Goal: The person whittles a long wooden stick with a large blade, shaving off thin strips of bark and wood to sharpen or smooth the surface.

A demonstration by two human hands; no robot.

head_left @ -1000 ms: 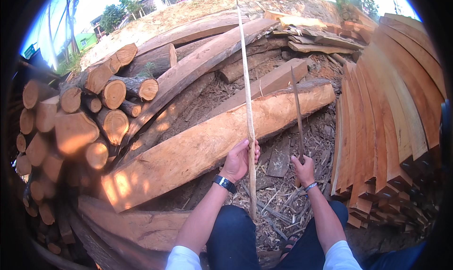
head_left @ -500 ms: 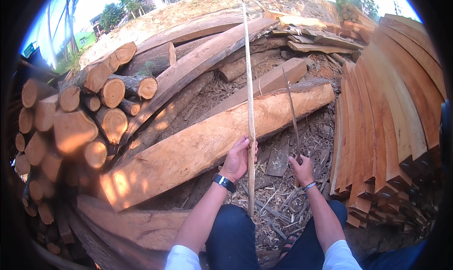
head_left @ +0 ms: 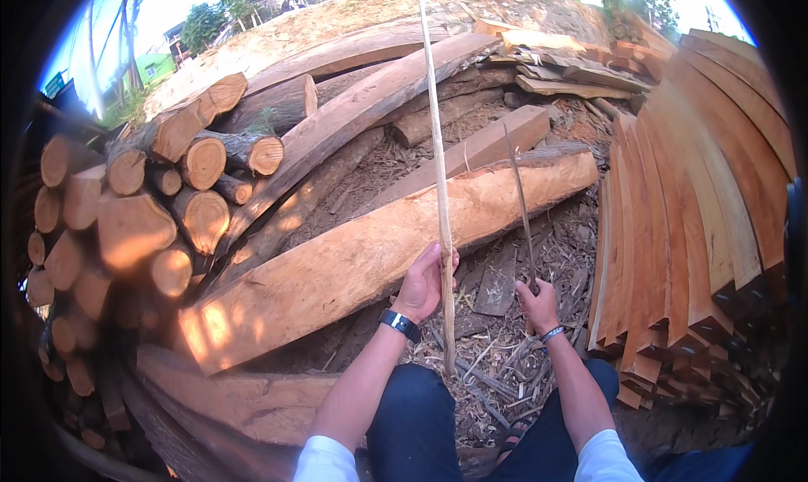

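1. Now, left hand point(head_left: 425, 284) clenched around tall pale stick point(head_left: 438, 179), held upright as before.
2. Right hand point(head_left: 539, 303) grasping thin blade point(head_left: 519, 204), now tilted closer toward stick.
3. Beyond both hands, big sawn log point(head_left: 370, 259); stacked planks point(head_left: 699, 213) right of right hand.

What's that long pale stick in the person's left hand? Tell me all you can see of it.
The long stick is thin, pale and looks like stripped wood or split cane, slightly uneven along its length. It stands almost upright, leaning a little to the left at the top. The left hand is closed around its lower part. Its lower end reaches down among the wood chips on the ground; its top runs up past the logs toward the upper edge of the picture.
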